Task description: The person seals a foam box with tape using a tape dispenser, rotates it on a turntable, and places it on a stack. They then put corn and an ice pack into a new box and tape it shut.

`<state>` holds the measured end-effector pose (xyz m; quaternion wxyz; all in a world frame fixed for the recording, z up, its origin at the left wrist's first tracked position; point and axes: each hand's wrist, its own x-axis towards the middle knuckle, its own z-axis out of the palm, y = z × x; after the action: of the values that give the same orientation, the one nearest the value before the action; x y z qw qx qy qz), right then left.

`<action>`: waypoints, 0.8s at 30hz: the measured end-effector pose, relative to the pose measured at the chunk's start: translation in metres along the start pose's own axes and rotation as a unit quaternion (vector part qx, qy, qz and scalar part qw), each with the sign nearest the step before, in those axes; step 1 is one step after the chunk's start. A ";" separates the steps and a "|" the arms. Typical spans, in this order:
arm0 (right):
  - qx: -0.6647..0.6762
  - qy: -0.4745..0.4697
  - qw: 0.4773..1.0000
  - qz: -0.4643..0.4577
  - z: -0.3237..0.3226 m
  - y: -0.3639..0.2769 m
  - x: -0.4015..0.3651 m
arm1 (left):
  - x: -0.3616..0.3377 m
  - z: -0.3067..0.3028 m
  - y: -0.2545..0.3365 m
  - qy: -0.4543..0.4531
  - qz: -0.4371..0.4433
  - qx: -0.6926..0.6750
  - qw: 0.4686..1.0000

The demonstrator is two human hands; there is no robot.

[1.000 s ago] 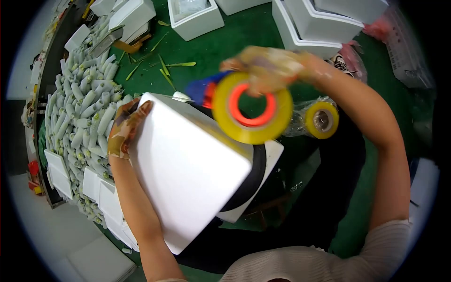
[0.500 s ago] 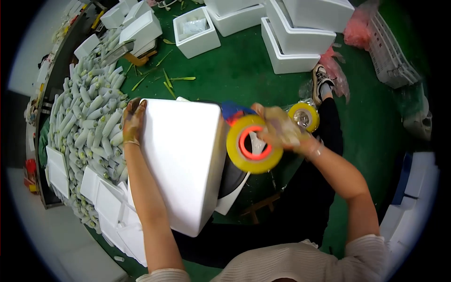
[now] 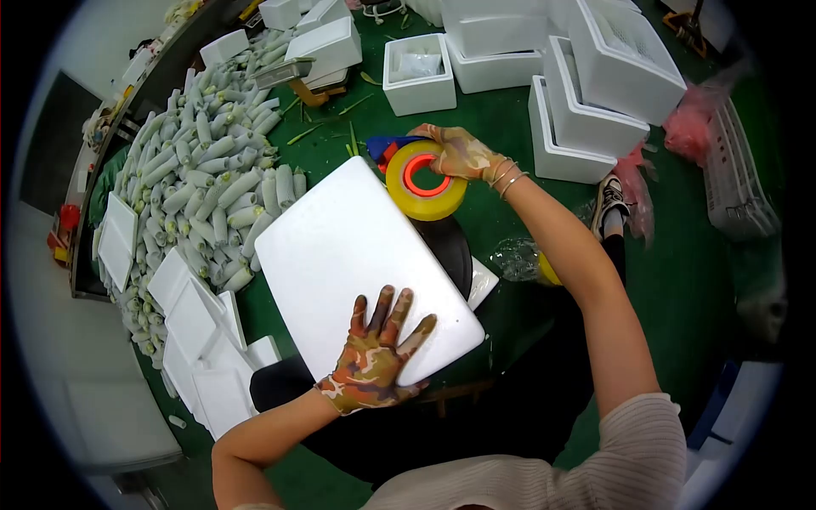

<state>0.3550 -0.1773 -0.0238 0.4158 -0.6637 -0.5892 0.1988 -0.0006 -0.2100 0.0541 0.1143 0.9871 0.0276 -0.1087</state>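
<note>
My left hand [image 3: 374,353], in a camouflage glove, lies flat with fingers spread on the near end of a closed white foam box [image 3: 353,246]. In my right hand [image 3: 459,153], also gloved, is a tape dispenser [image 3: 388,146] with blue and red parts. It carries a large yellow tape roll [image 3: 455,197] with an orange-red core, held against the box's far right edge. The box sits turned at an angle, partly over a dark round surface [image 3: 450,255]. My right fingertips are partly hidden behind the roll.
Left lies a big heap of pale wrapped corn-like pieces [image 3: 204,178], with loose white foam lids [image 3: 191,314] nearer me. White foam boxes [image 3: 586,119] are stacked at the back right. Another yellow roll [image 3: 548,270] lies by my leg. A white crate [image 3: 735,178] stands far right.
The box has turned, its top now facing me more fully. My left hand has moved from its far left edge to the near end. My right hand has carried the dispenser to the far edge.
</note>
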 end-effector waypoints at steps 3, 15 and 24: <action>-0.026 -0.011 0.999 -0.038 -0.004 -0.001 0.002 | 0.005 0.001 0.005 0.018 -0.013 0.002 1.000; 0.046 -0.062 0.995 0.059 -0.083 -0.063 -0.222 | 0.027 0.000 0.036 0.043 -0.096 0.038 0.994; -0.010 0.016 0.991 0.135 -0.079 -0.069 -0.313 | 0.106 0.008 0.048 0.119 -0.089 0.085 0.985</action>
<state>0.3008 -0.5012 0.0049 0.3883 -0.7442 -0.4893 0.2363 0.1044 -0.2551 0.0335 0.0155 0.9927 0.1194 -0.0026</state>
